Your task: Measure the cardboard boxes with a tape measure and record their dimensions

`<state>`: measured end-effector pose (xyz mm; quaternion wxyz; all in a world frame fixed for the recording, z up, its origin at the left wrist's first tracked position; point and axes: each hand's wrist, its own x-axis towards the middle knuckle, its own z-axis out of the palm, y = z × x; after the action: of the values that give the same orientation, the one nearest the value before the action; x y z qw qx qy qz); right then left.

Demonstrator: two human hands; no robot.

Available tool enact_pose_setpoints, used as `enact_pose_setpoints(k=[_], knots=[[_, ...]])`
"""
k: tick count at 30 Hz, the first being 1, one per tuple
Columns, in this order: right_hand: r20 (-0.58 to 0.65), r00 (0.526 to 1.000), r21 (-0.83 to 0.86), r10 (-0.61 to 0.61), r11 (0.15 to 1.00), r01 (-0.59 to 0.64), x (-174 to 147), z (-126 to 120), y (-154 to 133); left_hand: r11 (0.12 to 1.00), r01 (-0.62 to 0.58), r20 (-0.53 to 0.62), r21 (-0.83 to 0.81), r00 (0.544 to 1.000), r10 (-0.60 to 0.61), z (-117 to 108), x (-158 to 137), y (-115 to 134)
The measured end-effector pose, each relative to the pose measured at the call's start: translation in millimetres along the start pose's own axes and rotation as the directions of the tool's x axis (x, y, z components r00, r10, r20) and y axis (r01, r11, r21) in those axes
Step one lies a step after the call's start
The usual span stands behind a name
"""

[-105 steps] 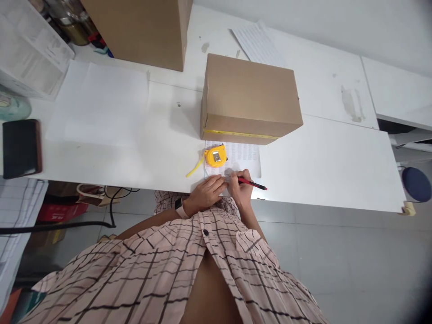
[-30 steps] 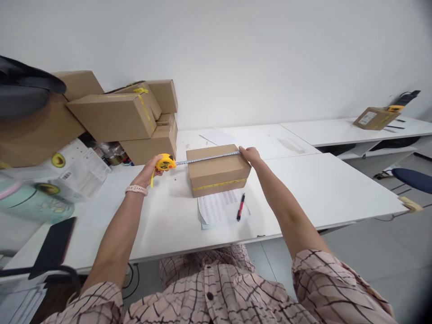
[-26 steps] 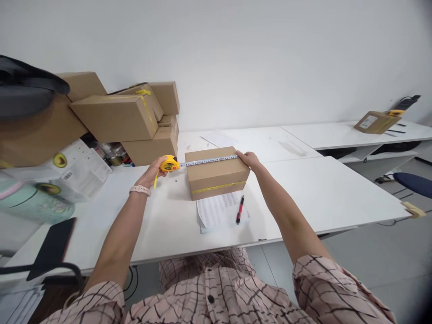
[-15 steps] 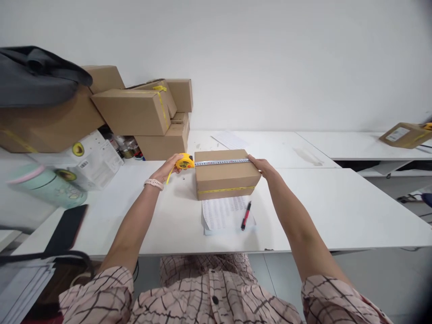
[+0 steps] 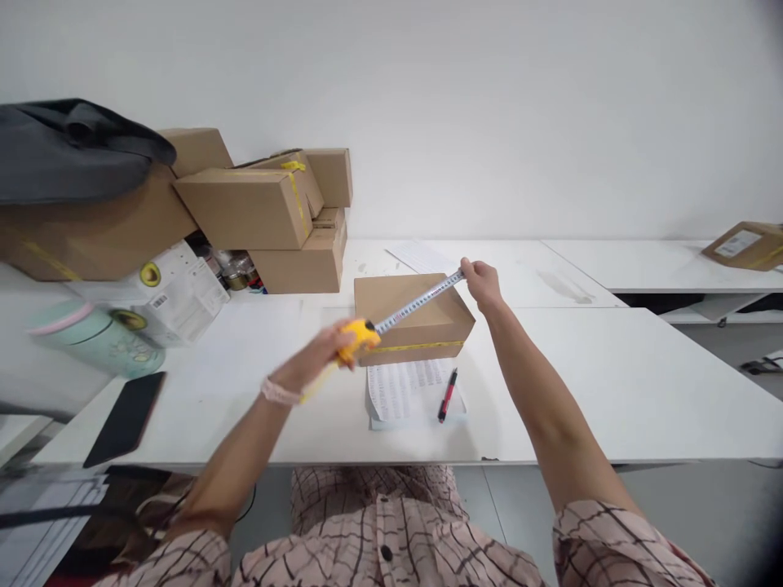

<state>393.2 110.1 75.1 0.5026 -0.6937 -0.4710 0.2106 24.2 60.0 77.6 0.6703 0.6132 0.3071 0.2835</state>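
My left hand (image 5: 319,357) is closed around the yellow case of a tape measure (image 5: 358,339), near the front left of a closed cardboard box (image 5: 391,303). The case is blurred by motion. From it the drawn-out blade (image 5: 419,303) slants up to the right, above the box top. My right hand (image 5: 482,282) pinches the blade's far end, just beyond the box's back right corner. Printed paper sheets (image 5: 400,395) lie in front of the box, and on them rests a red and black pen (image 5: 448,395).
Stacked cardboard boxes (image 5: 245,208) and a dark grey bag (image 5: 73,155) stand at the left. A mint green bottle (image 5: 103,338) and a black phone (image 5: 126,420) are on the white table (image 5: 563,375). Another box (image 5: 743,244) sits far right.
The blade has lifted off the box top and now slants. My left hand has moved right and nearer with the case; my right hand has risen slightly, still pinching the end.
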Motion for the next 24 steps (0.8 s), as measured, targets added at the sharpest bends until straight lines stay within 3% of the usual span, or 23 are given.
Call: enact_pose_setpoints(k=[2,4,7,12,24], knots=[[0.031,0.997,0.024,-0.073,0.997,0.072,-2.1,15.6,-10.8,0.983,0.124,0.194,-0.135,0.976,-0.096,46.7,-22.9,-22.3],[0.139,0.985,-0.008,-0.099,0.995,0.101,0.1,35.9,-20.6,0.936,0.202,0.301,-0.289,0.947,-0.112,90.5,-32.5,-42.3],[0.276,0.960,-0.185,-0.051,0.977,0.105,12.2,63.0,-33.3,0.880,0.173,0.220,-0.443,0.972,-0.080,132.0,-22.3,-51.4],[0.271,0.963,-0.387,0.015,0.917,0.094,30.1,79.1,-47.5,0.868,0.102,0.060,-0.486,0.995,-0.084,137.9,10.7,-31.0],[0.330,0.944,-0.483,0.009,0.861,0.161,20.0,68.5,-46.7,0.852,0.142,0.032,-0.504,0.989,-0.146,162.0,12.9,-27.2]])
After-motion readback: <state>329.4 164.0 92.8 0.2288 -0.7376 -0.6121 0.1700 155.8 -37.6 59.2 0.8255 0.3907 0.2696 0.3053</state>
